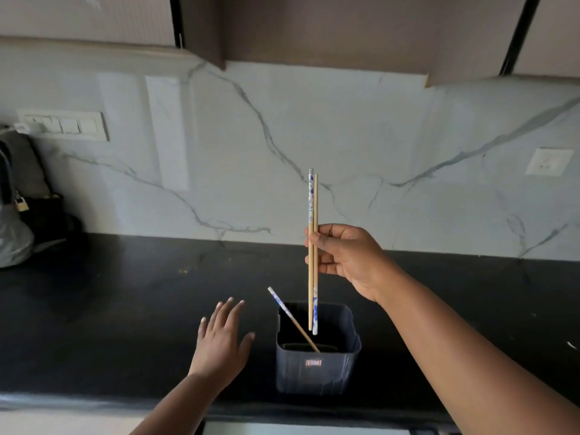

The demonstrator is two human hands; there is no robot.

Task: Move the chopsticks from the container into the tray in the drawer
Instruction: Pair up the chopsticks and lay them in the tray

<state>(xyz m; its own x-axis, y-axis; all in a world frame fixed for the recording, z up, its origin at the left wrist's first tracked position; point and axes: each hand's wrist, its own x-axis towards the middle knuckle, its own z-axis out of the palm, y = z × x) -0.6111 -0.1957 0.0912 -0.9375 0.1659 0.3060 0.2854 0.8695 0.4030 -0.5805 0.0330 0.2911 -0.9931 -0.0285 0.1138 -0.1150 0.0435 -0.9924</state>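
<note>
Chopsticks [313, 246], two of them held side by side and upright, are pinched at mid-length between the thumb and fingertips of the right hand [343, 257]. Their lower tips hang just inside the mouth of the dark plastic container [317, 368], which suggests a straight upward lift, so they clear the rim without catching. They point opposite ways, one with its blue-patterned end up, the other with it down. A third chopstick [292, 318] leans inside the container, patterned end over the left rim, not yet taken. The left hand [221, 339] hovers flat with fingers spread, holding nothing, just beside the container's left wall, probably ready to steady it. The container stands near the front edge of the black countertop [125, 293]. Neither drawer nor tray can be made out; only a pale strip shows at the bottom edge, cut off. The container's red label [314, 362] is too small to read, and whether more chopsticks lie at its bottom is unclear.
</note>
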